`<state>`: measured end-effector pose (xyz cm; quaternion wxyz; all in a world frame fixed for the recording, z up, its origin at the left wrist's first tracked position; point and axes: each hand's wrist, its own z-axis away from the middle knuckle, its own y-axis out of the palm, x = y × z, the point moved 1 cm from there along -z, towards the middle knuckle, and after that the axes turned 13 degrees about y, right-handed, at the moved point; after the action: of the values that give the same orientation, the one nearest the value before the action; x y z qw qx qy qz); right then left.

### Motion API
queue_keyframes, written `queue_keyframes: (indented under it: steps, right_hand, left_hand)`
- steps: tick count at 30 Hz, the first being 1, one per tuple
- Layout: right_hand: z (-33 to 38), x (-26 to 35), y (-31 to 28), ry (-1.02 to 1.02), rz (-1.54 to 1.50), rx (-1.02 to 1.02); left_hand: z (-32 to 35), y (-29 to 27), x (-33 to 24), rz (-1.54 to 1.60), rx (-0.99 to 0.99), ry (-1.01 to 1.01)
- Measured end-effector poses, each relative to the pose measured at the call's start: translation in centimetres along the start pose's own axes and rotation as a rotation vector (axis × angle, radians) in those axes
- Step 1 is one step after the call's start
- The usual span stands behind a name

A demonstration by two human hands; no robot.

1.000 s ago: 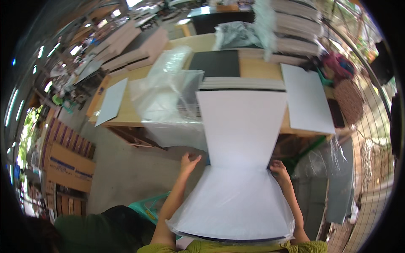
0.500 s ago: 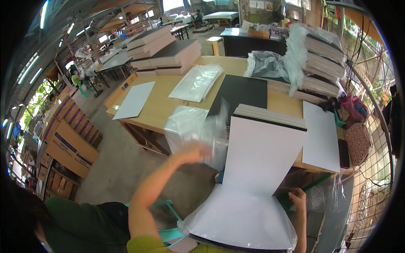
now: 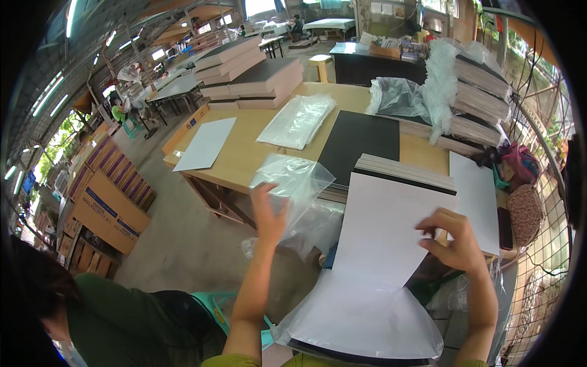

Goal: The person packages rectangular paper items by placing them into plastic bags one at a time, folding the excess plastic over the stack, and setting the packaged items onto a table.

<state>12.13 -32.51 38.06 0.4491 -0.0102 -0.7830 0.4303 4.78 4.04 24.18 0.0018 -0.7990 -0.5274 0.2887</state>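
Note:
My left hand (image 3: pixel 269 214) is raised beside loose clear plastic sleeves (image 3: pixel 293 177) at the table's near edge; its fingers are apart, holding nothing that I can see. My right hand (image 3: pixel 455 240) hovers at the right edge of a large white sheet (image 3: pixel 391 220), its fingers bent and thumb apart, with nothing visible between them. That sheet leans on a stack of boards (image 3: pixel 406 174) with pale and black edges. Below it, on my lap, lies a white sheet in clear plastic (image 3: pixel 367 318) with a dark edge under it.
On the wooden table (image 3: pixel 238 156) are a black board (image 3: pixel 361 140), a packet of plastic sleeves (image 3: pixel 296 121), a white sheet (image 3: pixel 206 144) and stacked thick boards (image 3: pixel 263 76). Plastic-wrapped stacks (image 3: pixel 477 92) stand right. A person in dark green (image 3: pixel 134 324) sits close on my left.
My left hand has moved back and upright from the plastic sleeves, which have shifted. My right hand has risen from below the sheet's right edge to above it. The view has shifted slightly.

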Motion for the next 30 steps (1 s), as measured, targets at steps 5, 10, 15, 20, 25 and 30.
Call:
queue_keyframes:
  steps: [5,10,15,20,25,30]
  right_hand:
    - [-5.4,5.2,2.9,-0.135,-0.147,0.123]
    - [-10.2,5.0,7.2,-0.046,-0.540,0.190]
    - [-17.9,2.6,19.2,0.342,-0.653,0.087]
    - [-25.4,-1.1,25.9,0.398,-0.392,-0.398]
    - [-28.2,-1.5,27.2,0.305,-0.185,-0.454]
    - [-29.8,-0.8,26.9,0.330,-0.159,-0.227]
  left_hand:
    - [-3.0,8.0,1.4,-0.189,0.288,0.200]
    - [-5.6,7.5,9.8,0.011,0.035,-0.208]
    - [-7.0,6.4,11.8,0.038,-0.052,-0.218]
    - [-7.5,7.1,13.4,0.145,-0.021,-0.247]
    - [-7.1,7.0,12.9,0.361,-0.062,-0.306]
    - [-6.6,6.0,14.1,0.409,-0.051,-0.312]
